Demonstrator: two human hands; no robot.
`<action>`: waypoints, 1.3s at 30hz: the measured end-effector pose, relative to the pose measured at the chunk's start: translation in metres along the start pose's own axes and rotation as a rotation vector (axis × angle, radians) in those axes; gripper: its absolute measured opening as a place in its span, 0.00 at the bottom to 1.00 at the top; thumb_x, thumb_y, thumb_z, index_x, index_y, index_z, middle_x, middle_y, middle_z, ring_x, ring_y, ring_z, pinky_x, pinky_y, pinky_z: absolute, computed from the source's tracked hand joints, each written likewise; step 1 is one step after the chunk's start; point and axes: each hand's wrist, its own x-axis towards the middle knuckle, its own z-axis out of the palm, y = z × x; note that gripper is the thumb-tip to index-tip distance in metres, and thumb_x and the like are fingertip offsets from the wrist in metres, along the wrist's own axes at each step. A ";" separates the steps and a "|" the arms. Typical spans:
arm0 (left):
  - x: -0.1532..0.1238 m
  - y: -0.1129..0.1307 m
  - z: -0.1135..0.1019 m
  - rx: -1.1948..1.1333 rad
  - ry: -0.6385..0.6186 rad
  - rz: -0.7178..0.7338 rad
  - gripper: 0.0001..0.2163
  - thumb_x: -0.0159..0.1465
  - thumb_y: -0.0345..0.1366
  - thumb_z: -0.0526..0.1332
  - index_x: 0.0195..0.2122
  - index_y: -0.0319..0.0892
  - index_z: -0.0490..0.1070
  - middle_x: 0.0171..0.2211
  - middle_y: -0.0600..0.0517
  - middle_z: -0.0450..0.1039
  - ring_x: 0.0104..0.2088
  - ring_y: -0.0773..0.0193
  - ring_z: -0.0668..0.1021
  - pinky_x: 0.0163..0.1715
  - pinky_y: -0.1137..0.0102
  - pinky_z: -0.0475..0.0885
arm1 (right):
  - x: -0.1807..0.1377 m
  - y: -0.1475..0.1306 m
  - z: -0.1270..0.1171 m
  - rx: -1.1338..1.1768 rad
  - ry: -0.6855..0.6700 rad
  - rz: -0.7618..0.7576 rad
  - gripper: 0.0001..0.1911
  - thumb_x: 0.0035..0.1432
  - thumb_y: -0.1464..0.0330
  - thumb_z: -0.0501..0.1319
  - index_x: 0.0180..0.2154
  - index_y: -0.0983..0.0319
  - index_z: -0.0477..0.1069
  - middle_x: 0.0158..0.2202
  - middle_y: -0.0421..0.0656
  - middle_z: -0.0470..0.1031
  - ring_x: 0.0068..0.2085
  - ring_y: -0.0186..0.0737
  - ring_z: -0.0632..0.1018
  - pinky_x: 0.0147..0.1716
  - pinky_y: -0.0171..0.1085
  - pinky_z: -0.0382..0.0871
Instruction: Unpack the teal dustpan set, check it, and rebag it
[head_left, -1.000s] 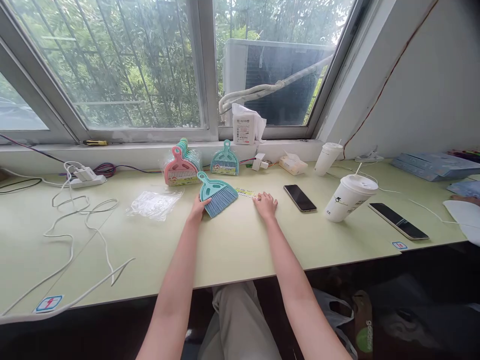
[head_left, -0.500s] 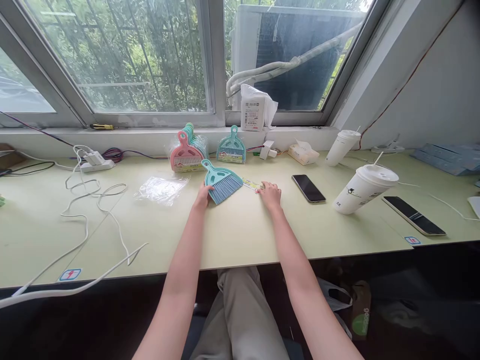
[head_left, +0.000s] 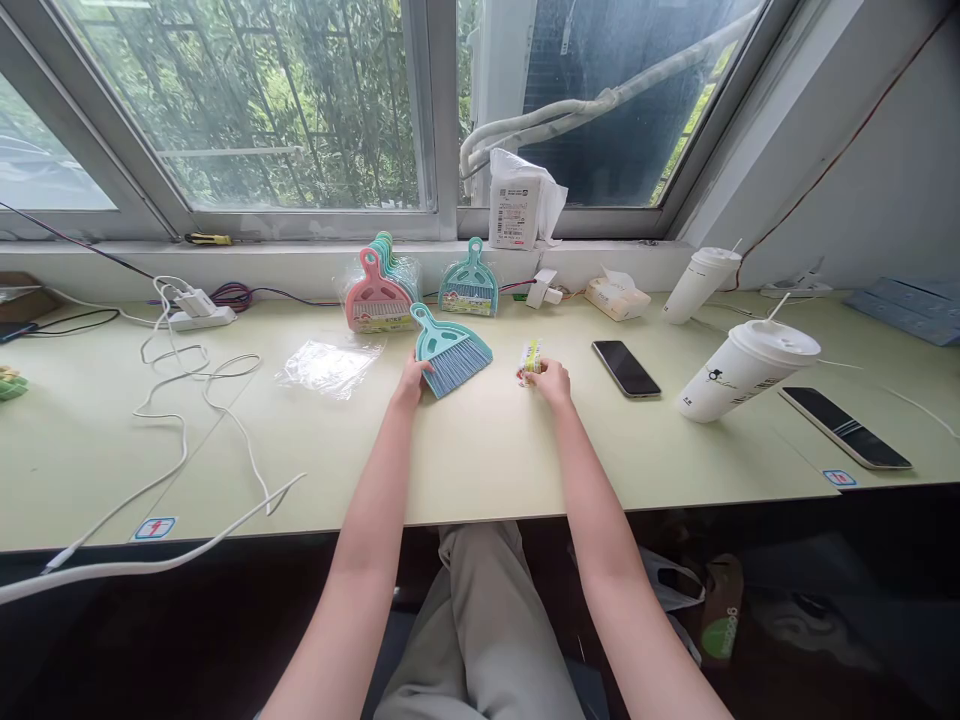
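Head view: left hand (head_left: 411,378) grips fan-shaped teal bristly brush (head_left: 451,357).

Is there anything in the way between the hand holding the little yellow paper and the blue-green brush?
No, nothing visible. Only bare table lies between the right hand, which pinches the yellow paper, and the teal brush. The left hand touches the brush's opposite side, out of the way.
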 end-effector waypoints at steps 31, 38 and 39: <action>-0.022 -0.007 0.035 -0.053 -0.238 0.102 0.37 0.44 0.28 0.73 0.56 0.44 0.61 0.47 0.45 0.74 0.45 0.55 0.77 0.47 0.59 0.72 | -0.055 -0.049 0.042 0.705 -0.311 0.011 0.13 0.46 0.60 0.67 0.28 0.63 0.76 0.25 0.41 0.78 0.14 0.23 0.54 0.13 0.31 0.49; -0.025 -0.004 0.036 -0.049 -0.221 0.130 0.38 0.44 0.25 0.71 0.56 0.44 0.60 0.45 0.47 0.74 0.45 0.56 0.77 0.47 0.60 0.72 | -0.056 -0.046 0.044 0.405 -0.135 -0.069 0.19 0.48 0.51 0.63 0.32 0.60 0.75 0.27 0.42 0.78 0.32 0.37 0.75 0.29 0.33 0.66; -0.025 -0.004 0.036 -0.055 -0.223 0.126 0.37 0.44 0.25 0.71 0.56 0.44 0.60 0.45 0.47 0.74 0.45 0.56 0.77 0.48 0.60 0.71 | -0.055 -0.046 0.044 0.395 -0.104 -0.062 0.20 0.48 0.50 0.63 0.33 0.60 0.74 0.29 0.43 0.78 0.34 0.39 0.76 0.31 0.34 0.67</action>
